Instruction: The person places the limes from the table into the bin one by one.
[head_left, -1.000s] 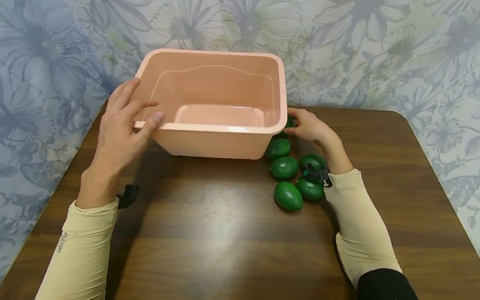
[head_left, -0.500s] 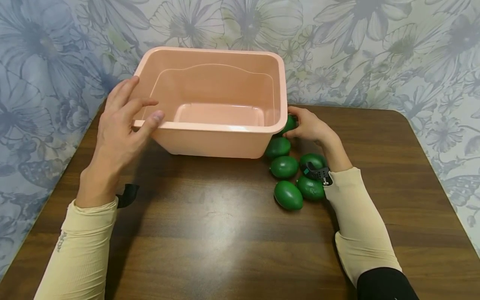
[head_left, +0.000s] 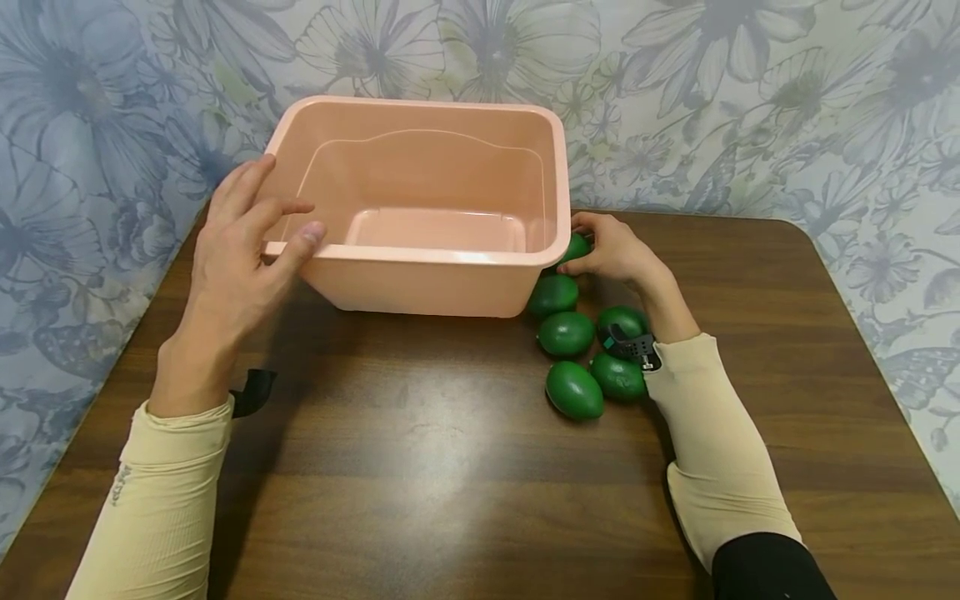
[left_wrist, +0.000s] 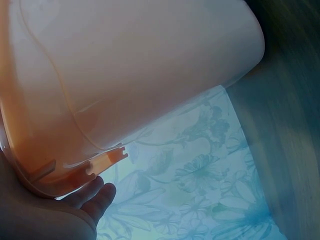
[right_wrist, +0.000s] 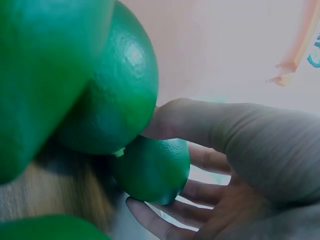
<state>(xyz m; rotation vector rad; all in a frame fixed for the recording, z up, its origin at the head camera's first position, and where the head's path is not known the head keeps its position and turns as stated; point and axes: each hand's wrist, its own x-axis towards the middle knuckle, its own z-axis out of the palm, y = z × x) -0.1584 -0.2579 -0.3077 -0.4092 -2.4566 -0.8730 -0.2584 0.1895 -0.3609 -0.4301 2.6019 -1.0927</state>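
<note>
My left hand [head_left: 243, 229] rests on the left front corner of a peach plastic basin [head_left: 420, 287]. Its thumb and index finger reach over the rim, while two fingers [left_wrist: 102, 197] show outside the wall in the left wrist view. At the basin's right side, my right hand [head_left: 615, 247] holds a green lime [right_wrist: 155, 170] between thumb and fingers. The basin rim partly covers that lime in the head view. Closer to me, several more limes lie on the table, among them one beside the basin [head_left: 553, 296] and one at the front [head_left: 574, 390].
The brown wooden table [head_left: 420, 492] reaches back to a wall with floral wallpaper [head_left: 675, 108]. The basin stands near that wall, its inside bare. A black strap [head_left: 626, 343] on my right wrist overlaps two limes in the head view.
The whole head view has shifted very slightly. Both hands keep their places, the right at the lime and the left at the basin rim.
</note>
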